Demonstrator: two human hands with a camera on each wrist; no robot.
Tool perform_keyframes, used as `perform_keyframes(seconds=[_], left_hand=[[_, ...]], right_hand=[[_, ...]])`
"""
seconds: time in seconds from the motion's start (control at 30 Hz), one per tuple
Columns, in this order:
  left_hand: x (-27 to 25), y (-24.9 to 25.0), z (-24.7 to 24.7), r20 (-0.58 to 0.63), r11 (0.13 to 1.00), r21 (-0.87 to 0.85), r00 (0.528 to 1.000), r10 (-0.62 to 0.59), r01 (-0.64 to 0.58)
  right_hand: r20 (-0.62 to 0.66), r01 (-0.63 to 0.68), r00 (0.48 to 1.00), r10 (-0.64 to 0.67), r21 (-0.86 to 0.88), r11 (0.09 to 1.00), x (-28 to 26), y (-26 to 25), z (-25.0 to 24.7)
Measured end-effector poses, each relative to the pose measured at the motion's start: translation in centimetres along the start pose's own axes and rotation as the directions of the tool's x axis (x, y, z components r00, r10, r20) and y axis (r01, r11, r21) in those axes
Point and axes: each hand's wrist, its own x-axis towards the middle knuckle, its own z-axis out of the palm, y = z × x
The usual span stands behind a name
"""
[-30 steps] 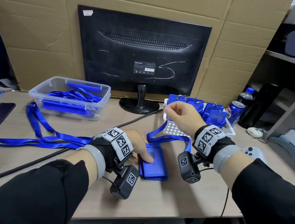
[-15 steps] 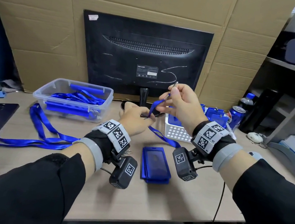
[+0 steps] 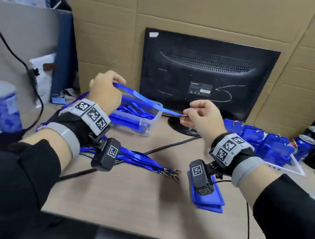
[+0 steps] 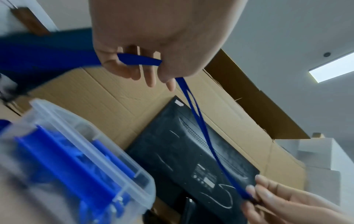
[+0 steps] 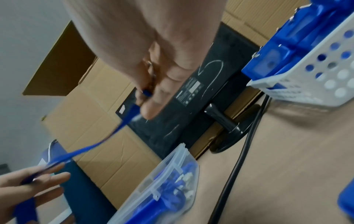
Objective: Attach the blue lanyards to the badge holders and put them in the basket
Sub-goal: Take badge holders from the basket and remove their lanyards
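Lanyard (image 3: 147, 100): stretching taut between both hands above the tabletop (image 3: 142, 206).
Left hand (image 3: 104, 91): fingers pinching the strap; the loop's far end is trailing out of sight behind it.
Right hand (image 3: 202, 119): fingers clamping the clip end; the clip is mostly being hidden.
Badge holders (image 3: 208, 197): lying below the right wrist, partly being covered by the wrist camera.
Basket (image 3: 293, 166): sitting right of the right fingers, blurred.
Change: hands are now spreading apart, left hand having swung leftward.

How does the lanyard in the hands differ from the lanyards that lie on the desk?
The held lanyard is stretched in the air between the left hand and the right hand; the desk lanyards lie slack on the desk. The held one is single; the desk ones lie bunched together. The desk ones' metal clips are in plain sight; the held one's end sits inside the right hand's pinch. All are blue straps.
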Motion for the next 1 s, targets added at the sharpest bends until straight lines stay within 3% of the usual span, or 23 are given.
perform_keyframes(seconds=[0.1, 0.2, 0.27, 0.37, 0.4, 0.5, 0.63, 0.73, 0.87, 0.93, 1.0], left_hand=[[-1.0, -2.8, -1.0, 0.216, 0.992, 0.104, 0.972, -0.093, 0.072], [-2.1, -5.7, 0.2, 0.427, 0.969, 0.236, 0.888, -0.172, 0.074], [-2.8, -6.9, 0.9, 0.522, 0.945, 0.318, 0.819, -0.240, 0.074], [-3.7, -6.8, 1.9, 0.575, 0.889, 0.456, 0.748, -0.331, 0.043], [-3.8, -6.4, 2.1, 0.581, 0.858, 0.513, 0.736, -0.347, -0.001], [-4.3, -4.2, 2.2, 0.567, 0.841, 0.538, 0.766, -0.303, -0.065], [-4.4, -0.5, 3.8, 0.670, 0.952, 0.305, 0.713, -0.205, -0.012], [-5.1, 2.8, 5.7, 0.751, 0.992, 0.123, 0.654, -0.094, 0.002], [-6.4, 7.3, 9.2, 0.774, 0.998, -0.047, 0.633, 0.007, 0.046], [-7.3, 9.4, 11.1, 0.784, 0.990, -0.118, 0.620, 0.046, 0.075], [-8.0, 11.5, 13.2, 0.797, 0.983, -0.170, 0.596, 0.094, 0.072]], right_hand=[[0.164, -0.218, 0.956, 0.243, -0.154, 0.964, -0.5, 1.3, 2.3], [0.353, -0.367, 0.806, 0.475, -0.330, 0.869, -1.3, 2.9, 2.8], [0.428, -0.328, 0.718, 0.549, -0.489, 0.809, -1.6, 3.9, 2.4], [0.461, -0.260, 0.668, 0.584, -0.591, 0.764, -1.8, 4.9, 1.8], [0.446, -0.266, 0.677, 0.585, -0.593, 0.760, -1.7, 5.0, 1.6], [0.399, -0.252, 0.725, 0.561, -0.603, 0.756, -1.2, 4.7, 1.2], [0.401, -0.202, 0.766, 0.502, -0.592, 0.781, -1.0, 3.9, -0.1], [0.320, -0.172, 0.866, 0.385, -0.533, 0.829, -1.1, 3.5, -2.0], [0.047, -0.142, 0.983, 0.178, -0.417, 0.898, -0.9, 2.7, -7.0], [-0.122, -0.123, 0.990, 0.076, -0.443, 0.888, -0.8, 2.2, -10.3], [-0.269, -0.154, 0.963, 0.002, -0.546, 0.823, -0.9, 1.7, -13.8]])
